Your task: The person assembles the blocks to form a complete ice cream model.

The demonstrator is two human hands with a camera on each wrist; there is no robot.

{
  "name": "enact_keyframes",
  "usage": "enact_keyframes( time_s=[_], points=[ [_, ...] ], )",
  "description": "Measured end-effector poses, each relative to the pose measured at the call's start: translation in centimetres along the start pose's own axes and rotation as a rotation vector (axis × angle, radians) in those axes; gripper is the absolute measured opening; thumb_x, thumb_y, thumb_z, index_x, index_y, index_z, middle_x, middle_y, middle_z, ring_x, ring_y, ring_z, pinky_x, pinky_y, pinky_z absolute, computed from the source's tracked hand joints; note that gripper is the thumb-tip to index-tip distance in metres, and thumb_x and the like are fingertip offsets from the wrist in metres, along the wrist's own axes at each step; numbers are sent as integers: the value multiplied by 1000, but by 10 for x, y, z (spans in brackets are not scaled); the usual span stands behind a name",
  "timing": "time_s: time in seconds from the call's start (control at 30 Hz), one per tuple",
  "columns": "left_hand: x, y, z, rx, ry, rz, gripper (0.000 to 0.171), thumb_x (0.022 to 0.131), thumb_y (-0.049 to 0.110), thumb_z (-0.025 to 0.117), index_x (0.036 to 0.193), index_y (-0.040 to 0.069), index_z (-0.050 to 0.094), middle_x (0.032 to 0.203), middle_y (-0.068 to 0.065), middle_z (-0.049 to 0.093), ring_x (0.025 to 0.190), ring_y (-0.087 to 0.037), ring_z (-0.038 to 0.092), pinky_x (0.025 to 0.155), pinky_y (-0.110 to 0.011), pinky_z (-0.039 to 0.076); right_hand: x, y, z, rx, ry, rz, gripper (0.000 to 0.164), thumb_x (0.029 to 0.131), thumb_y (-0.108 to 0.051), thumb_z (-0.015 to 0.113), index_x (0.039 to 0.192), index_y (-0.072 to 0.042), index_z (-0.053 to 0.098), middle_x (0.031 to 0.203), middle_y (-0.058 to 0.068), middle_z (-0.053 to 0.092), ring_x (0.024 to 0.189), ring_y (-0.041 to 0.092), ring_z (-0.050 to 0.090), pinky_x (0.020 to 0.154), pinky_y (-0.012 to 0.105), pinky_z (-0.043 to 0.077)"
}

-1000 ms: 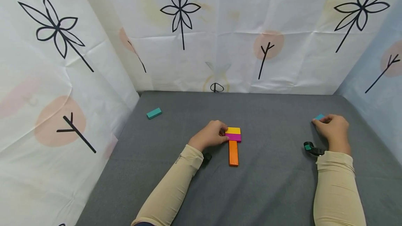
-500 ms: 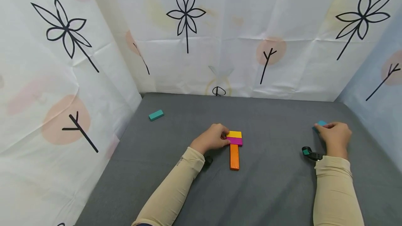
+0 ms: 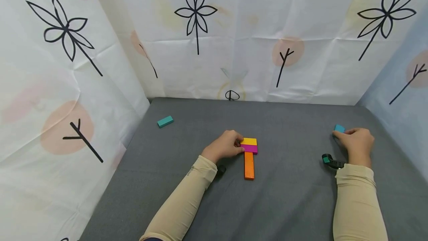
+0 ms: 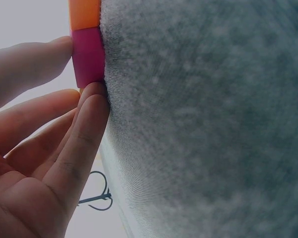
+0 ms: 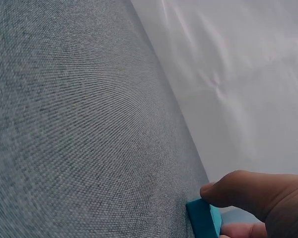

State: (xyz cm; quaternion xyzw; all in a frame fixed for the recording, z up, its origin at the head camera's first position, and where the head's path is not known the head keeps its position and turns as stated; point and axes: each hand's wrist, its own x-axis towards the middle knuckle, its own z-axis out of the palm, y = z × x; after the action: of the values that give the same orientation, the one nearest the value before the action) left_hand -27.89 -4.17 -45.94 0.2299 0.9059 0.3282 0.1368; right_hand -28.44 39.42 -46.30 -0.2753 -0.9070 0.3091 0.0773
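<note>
Near the middle of the table, a yellow block and a magenta block lie side by side, forming a bar. An orange block extends from the bar toward me, making a T. My left hand holds the bar's left end, its thumb at the magenta block and fingertips by the yellow one. In the left wrist view the thumb touches the magenta block. Far to the right, my right hand pinches a blue block between thumb and fingers; the right wrist view shows this block close to the cloth.
A teal block lies alone at the back left of the grey cloth-covered table. Patterned white fabric walls enclose the back and sides. A dark wrist device sticks out beside the right wrist.
The blue block has turned slightly in my right hand, and more of its top shows. My left hand stays at the yellow and magenta blocks. The head view shifts slightly.
</note>
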Motion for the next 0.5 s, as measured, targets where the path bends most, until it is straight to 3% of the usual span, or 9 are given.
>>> enact_keyframes(
  time_s=[0.13,0.37,0.5],
  points=[
    [0,1,-1,-2,3,-2,39,100,15,76,136,1,71,131,-12,74,107,-18,73,97,-33,61,-2,-3,-2,-5,4,-12,62,98,-38,68,125,18,66,128,39,61,112,51,57,84,58,54],
    [-1,0,-1,-6,0,-3,39,100,15,76,136,2,71,132,-13,74,108,-19,73,98,-34,61,-1,-7,-2,-34,-36,-46,58,101,-34,65,129,18,64,132,39,60,119,53,55,93,62,52],
    [-1,0,0,-4,2,5,40,100,15,75,137,1,70,133,-13,73,109,-20,73,98,-34,61,-2,-10,0,-52,-49,-88,55,102,-31,63,129,18,64,128,39,62,117,53,56,92,62,53]
  ],
)
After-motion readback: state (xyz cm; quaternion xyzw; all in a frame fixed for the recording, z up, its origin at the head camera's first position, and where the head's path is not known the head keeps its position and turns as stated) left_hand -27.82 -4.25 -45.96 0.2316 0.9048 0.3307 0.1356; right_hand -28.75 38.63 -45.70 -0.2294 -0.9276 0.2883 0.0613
